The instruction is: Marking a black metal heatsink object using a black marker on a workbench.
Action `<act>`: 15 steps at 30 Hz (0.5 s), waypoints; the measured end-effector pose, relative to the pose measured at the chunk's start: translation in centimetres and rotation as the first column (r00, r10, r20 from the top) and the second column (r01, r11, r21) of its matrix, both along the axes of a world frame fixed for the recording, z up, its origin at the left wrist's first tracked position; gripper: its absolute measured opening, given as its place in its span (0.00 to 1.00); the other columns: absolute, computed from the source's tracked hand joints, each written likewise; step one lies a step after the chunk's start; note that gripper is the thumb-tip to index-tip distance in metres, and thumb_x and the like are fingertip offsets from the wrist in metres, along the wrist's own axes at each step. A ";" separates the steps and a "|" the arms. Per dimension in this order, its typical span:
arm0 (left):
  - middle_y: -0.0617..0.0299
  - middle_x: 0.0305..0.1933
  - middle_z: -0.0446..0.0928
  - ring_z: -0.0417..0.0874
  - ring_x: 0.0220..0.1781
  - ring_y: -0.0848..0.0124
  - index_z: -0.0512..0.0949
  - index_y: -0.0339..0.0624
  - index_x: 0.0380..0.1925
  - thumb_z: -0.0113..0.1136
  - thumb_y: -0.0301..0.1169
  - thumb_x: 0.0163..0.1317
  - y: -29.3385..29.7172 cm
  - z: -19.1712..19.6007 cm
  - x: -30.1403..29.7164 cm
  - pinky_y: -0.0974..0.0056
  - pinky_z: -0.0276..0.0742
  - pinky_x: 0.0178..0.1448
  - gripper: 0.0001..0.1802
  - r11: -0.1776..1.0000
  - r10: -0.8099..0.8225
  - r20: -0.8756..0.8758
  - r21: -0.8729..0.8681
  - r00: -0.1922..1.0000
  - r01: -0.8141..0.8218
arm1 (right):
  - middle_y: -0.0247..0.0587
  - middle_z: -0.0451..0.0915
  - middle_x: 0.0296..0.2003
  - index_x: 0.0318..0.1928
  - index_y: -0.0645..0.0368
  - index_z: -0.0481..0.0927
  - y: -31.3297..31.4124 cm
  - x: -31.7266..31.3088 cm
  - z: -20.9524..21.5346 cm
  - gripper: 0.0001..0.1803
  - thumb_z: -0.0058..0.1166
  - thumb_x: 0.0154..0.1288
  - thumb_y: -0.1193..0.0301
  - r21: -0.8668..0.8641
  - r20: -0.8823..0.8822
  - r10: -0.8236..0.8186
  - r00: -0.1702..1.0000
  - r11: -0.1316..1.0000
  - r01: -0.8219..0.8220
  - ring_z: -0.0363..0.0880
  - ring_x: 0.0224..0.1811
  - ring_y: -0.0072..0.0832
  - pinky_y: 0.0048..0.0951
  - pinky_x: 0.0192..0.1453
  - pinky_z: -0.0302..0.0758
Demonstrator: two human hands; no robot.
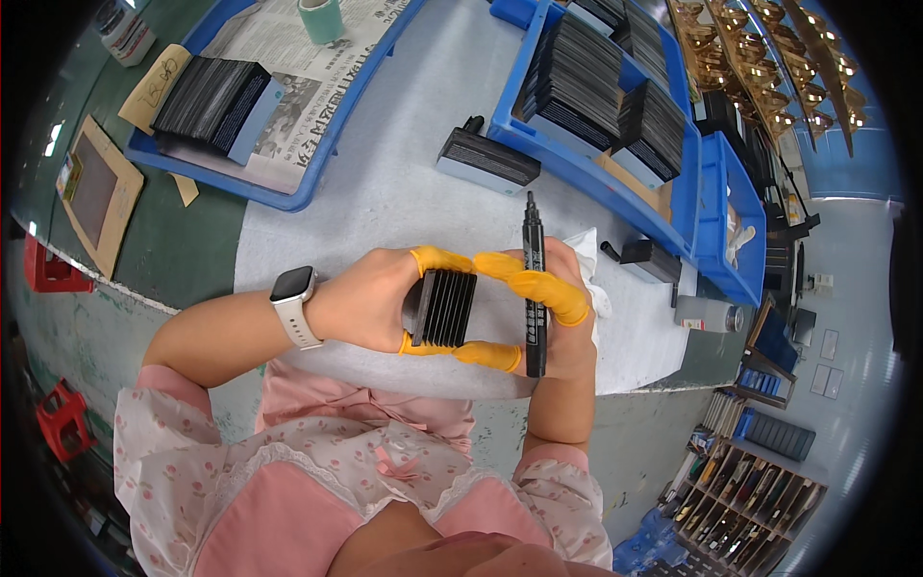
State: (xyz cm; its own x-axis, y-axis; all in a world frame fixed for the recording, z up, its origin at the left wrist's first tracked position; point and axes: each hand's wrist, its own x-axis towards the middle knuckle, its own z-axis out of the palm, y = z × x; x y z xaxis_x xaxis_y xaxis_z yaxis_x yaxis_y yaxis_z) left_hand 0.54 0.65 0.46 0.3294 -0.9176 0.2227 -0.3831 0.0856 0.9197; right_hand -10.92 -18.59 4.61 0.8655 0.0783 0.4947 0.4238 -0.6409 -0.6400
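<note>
My left hand (361, 296), with a watch at its wrist and yellow finger cots, grips a small stack of thin black plates (448, 310) by its top and bottom edges. Facing it, my right hand (569, 337) holds a black marker pen (535, 298) upright, its uncapped tip pointing away from me. Yellow-covered fingers of the right hand reach toward the stack and meet the left fingertips; whether they touch the plates I cannot tell. Beyond both hands, a black and pale blue block of plates (488, 160) rests on the white cloth (385, 207).
Packed black plates fill a blue crate (519, 135) at the far right. A blue tray (298, 197) at the left holds newspaper, another plate stack (212, 101) and a green cup (320, 19). To the right lie a dark block (650, 261) and a clear bottle (710, 314).
</note>
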 end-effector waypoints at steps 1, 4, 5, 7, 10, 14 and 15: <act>0.47 0.44 0.79 0.83 0.45 0.53 0.71 0.35 0.52 0.74 0.37 0.43 0.0 -0.1 0.0 0.59 0.79 0.47 0.37 1.000 -0.003 -0.001 0.003 1.000 0.003 | 0.36 0.83 0.45 0.43 0.55 0.78 0.0 -0.1 0.1 0.34 0.77 0.33 0.59 -0.011 -0.026 0.010 1.000 1.000 -0.010 0.78 0.44 0.34 0.43 0.59 0.67; 0.47 0.45 0.79 0.83 0.45 0.53 0.71 0.35 0.53 0.74 0.37 0.43 0.0 -0.1 -0.1 0.59 0.79 0.48 0.37 1.000 0.000 0.003 -0.001 1.000 0.000 | 0.37 0.83 0.46 0.43 0.54 0.78 -0.3 -0.1 0.1 0.33 0.77 0.34 0.59 -0.007 -0.037 0.030 0.999 1.000 -0.030 0.79 0.45 0.34 0.43 0.59 0.67; 0.47 0.45 0.79 0.83 0.45 0.53 0.71 0.35 0.53 0.74 0.37 0.43 0.0 0.0 -0.1 0.59 0.79 0.48 0.36 1.000 0.004 0.006 -0.009 1.000 -0.004 | 0.37 0.83 0.46 0.43 0.54 0.77 -0.4 -0.1 0.1 0.33 0.77 0.34 0.59 0.005 -0.022 0.039 0.999 0.999 -0.039 0.79 0.45 0.35 0.43 0.59 0.67; 0.47 0.44 0.79 0.83 0.45 0.53 0.71 0.36 0.53 0.74 0.37 0.44 0.0 0.3 -0.1 0.59 0.79 0.48 0.36 1.000 -0.002 0.008 -0.003 1.000 0.002 | 0.37 0.82 0.46 0.44 0.54 0.77 -0.4 -0.1 0.2 0.33 0.77 0.35 0.58 -0.001 -0.018 0.033 0.999 0.999 -0.033 0.79 0.46 0.35 0.43 0.59 0.67; 0.48 0.43 0.80 0.83 0.43 0.54 0.71 0.36 0.52 0.74 0.37 0.44 -0.1 0.4 -0.1 0.60 0.79 0.47 0.35 1.000 -0.011 0.001 0.006 1.000 0.011 | 0.43 0.82 0.43 0.47 0.55 0.75 -0.4 -1.2 -0.2 0.34 0.76 0.40 0.57 0.111 0.013 -0.036 0.999 0.993 0.034 0.78 0.48 0.38 0.44 0.59 0.68; 0.53 0.44 0.80 0.84 0.44 0.59 0.74 0.40 0.53 0.75 0.38 0.40 0.0 -0.2 -0.3 0.63 0.78 0.48 0.37 0.999 0.006 -0.035 0.040 0.999 -0.005 | 0.53 0.80 0.33 0.48 0.63 0.72 2.1 -2.8 0.1 0.28 0.64 0.58 0.54 0.615 0.043 -0.417 0.908 0.727 0.305 0.81 0.38 0.42 0.43 0.45 0.77; 0.53 0.44 0.80 0.84 0.44 0.59 0.74 0.40 0.53 0.75 0.38 0.40 0.0 -0.2 -0.3 0.63 0.78 0.48 0.37 0.999 0.009 -0.036 0.037 0.999 -0.007 | 0.53 0.80 0.33 0.48 0.63 0.72 1.6 -2.9 -0.1 0.28 0.64 0.58 0.54 0.613 0.043 -0.414 0.909 0.729 0.303 0.81 0.38 0.42 0.43 0.45 0.77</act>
